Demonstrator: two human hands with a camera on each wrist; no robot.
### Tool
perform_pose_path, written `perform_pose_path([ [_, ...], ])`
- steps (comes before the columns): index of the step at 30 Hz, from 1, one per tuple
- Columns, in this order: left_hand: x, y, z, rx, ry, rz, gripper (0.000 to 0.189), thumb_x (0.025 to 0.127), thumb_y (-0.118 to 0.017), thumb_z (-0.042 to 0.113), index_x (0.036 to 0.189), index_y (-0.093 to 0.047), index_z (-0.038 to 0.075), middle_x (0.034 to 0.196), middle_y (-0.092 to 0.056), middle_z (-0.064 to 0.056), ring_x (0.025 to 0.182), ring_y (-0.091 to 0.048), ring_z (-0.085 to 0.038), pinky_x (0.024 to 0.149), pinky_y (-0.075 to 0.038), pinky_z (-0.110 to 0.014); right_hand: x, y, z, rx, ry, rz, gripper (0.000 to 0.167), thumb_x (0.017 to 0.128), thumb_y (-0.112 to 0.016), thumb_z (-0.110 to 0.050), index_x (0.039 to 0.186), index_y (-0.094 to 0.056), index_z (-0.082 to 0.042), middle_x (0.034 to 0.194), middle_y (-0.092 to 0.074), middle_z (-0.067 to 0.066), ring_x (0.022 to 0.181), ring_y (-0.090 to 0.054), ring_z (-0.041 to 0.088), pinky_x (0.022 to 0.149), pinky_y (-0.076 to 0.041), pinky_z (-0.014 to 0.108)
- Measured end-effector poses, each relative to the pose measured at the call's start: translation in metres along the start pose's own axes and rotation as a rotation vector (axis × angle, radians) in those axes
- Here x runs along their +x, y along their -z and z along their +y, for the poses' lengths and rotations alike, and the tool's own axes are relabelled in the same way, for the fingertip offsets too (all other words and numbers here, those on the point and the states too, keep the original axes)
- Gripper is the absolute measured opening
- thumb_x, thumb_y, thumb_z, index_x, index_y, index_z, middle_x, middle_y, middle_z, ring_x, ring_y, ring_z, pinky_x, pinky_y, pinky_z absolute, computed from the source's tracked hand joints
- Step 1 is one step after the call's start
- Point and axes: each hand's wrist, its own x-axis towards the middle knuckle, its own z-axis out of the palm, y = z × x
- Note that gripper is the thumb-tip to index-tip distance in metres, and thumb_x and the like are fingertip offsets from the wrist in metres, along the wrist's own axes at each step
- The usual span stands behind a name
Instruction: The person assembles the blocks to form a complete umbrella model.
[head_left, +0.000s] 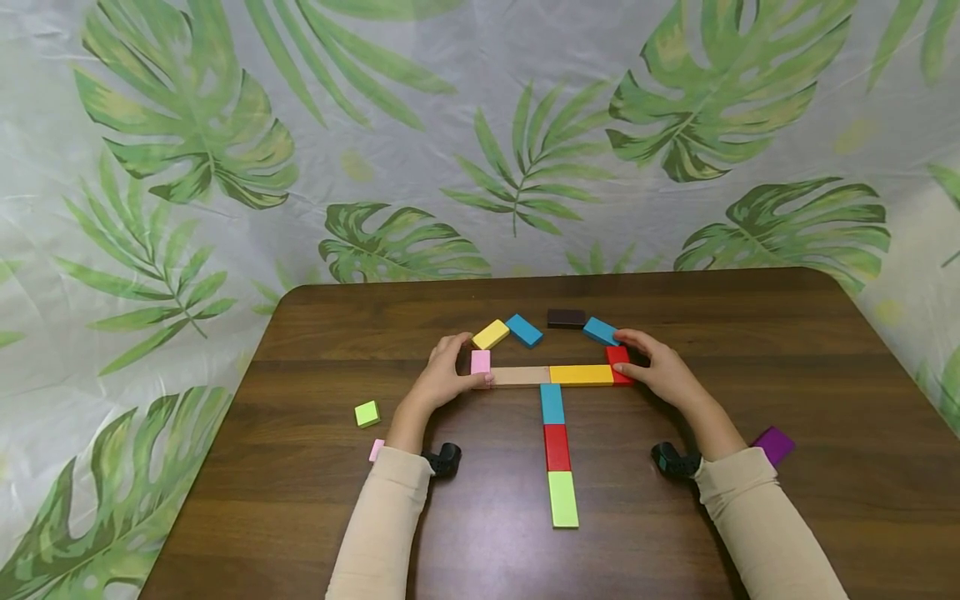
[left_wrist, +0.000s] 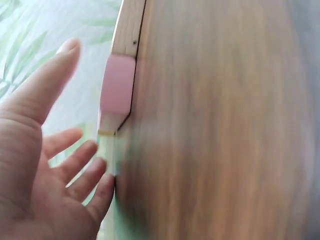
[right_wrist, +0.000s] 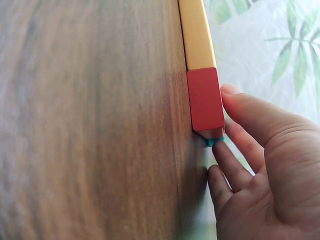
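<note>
My left hand (head_left: 442, 375) is beside a pink block (head_left: 480, 361), thumb near its front end and fingers by a yellow block (head_left: 491, 334). In the left wrist view, its fingers are spread and apart from the pink block (left_wrist: 118, 85). My right hand (head_left: 660, 371) has its thumb tip at a red block (head_left: 617, 357) and its index finger by a blue block (head_left: 601, 331). In the right wrist view, the thumb overlaps the edge of the red block (right_wrist: 206, 99), other fingers loosely bent past its end. A plain wood block (head_left: 519, 377) and an orange-yellow block (head_left: 581, 375) lie end to end between the hands.
A blue block (head_left: 523, 330) and a dark block (head_left: 566, 318) lie behind the row. Blue, red and lime (head_left: 563, 500) blocks run from its middle toward me. A small lime block (head_left: 367, 414) and a pink piece lie left; a purple block (head_left: 773, 447) lies right.
</note>
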Motion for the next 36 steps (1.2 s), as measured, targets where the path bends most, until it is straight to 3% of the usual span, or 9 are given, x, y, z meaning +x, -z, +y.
perform_pose_path([
  [6,0.008,-0.007,0.015,-0.037,-0.04,0.131,0.081,0.071,-0.074,0.04,0.134,-0.037,0.006,0.133,-0.035,-0.011,0.122,-0.03,-0.028,0.097,-0.03,-0.043,0.0,0.0,0.001,0.001,0.011,0.004,0.053,0.086,-0.061,-0.019,0.132,-0.04,-0.003,0.131,-0.042,0.022,0.124,-0.03,0.039,0.099,-0.022,0.052],
  [11,0.018,-0.016,0.027,-0.017,-0.063,0.173,0.081,0.072,-0.073,0.042,0.134,-0.037,0.005,0.133,-0.036,-0.01,0.122,-0.031,-0.027,0.098,-0.029,-0.042,0.0,0.0,0.002,-0.002,0.01,0.007,0.053,0.086,-0.061,-0.02,0.132,-0.04,-0.003,0.131,-0.041,0.022,0.124,-0.03,0.039,0.099,-0.022,0.053],
  [19,0.034,-0.026,0.037,0.016,-0.056,0.116,0.078,0.074,-0.072,0.039,0.136,-0.037,0.008,0.137,-0.034,-0.007,0.126,-0.029,-0.025,0.101,-0.022,-0.044,0.0,0.0,0.002,0.0,0.017,0.003,0.053,0.086,-0.061,-0.02,0.131,-0.04,-0.003,0.131,-0.042,0.022,0.124,-0.031,0.039,0.099,-0.022,0.052],
  [27,0.047,-0.026,0.037,0.043,-0.028,0.054,0.072,0.076,-0.071,0.032,0.136,-0.038,0.011,0.139,-0.035,-0.005,0.127,-0.027,-0.025,0.101,-0.022,-0.046,0.0,0.0,0.0,0.003,0.025,0.007,0.053,0.086,-0.062,-0.018,0.131,-0.04,-0.003,0.13,-0.042,0.022,0.123,-0.031,0.039,0.099,-0.022,0.052],
  [36,0.058,-0.029,0.039,0.107,0.008,0.029,0.066,0.078,-0.07,0.029,0.134,-0.041,0.013,0.136,-0.039,-0.004,0.127,-0.029,-0.023,0.101,-0.023,-0.043,0.0,0.0,0.0,0.0,0.005,0.002,0.054,0.086,-0.061,-0.02,0.132,-0.039,-0.003,0.131,-0.041,0.021,0.124,-0.03,0.038,0.099,-0.022,0.051],
])
